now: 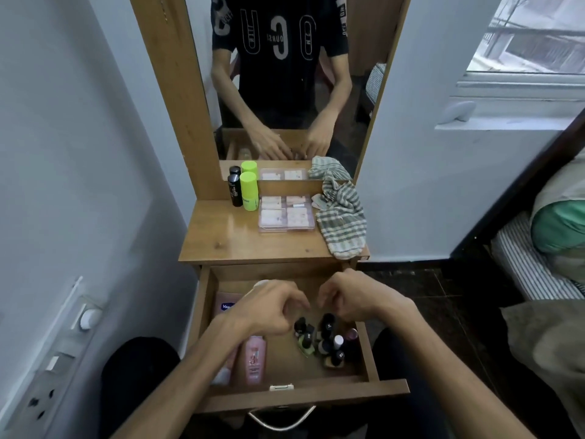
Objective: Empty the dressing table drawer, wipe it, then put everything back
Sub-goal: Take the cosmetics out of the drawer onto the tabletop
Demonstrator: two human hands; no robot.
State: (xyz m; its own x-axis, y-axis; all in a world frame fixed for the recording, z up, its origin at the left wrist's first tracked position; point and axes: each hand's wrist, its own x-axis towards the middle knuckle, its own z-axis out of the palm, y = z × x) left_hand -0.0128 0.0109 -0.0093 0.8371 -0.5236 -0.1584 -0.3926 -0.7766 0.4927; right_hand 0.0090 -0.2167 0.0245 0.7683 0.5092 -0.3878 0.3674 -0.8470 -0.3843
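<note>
Two hands hover over the open drawer [384, 392], left hand [269, 308] and right hand [351, 299] each with a loosely curled, empty grip. Bottles [329, 339] stand inside; a cloth [343, 220] lies on the worktop [228, 239].

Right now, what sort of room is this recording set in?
Most likely a bedroom at home. A wooden dressing table with a tall mirror stands against the wall, its open drawer holds cosmetics bottles, and a bed with a striped mattress sits at the right.
</note>
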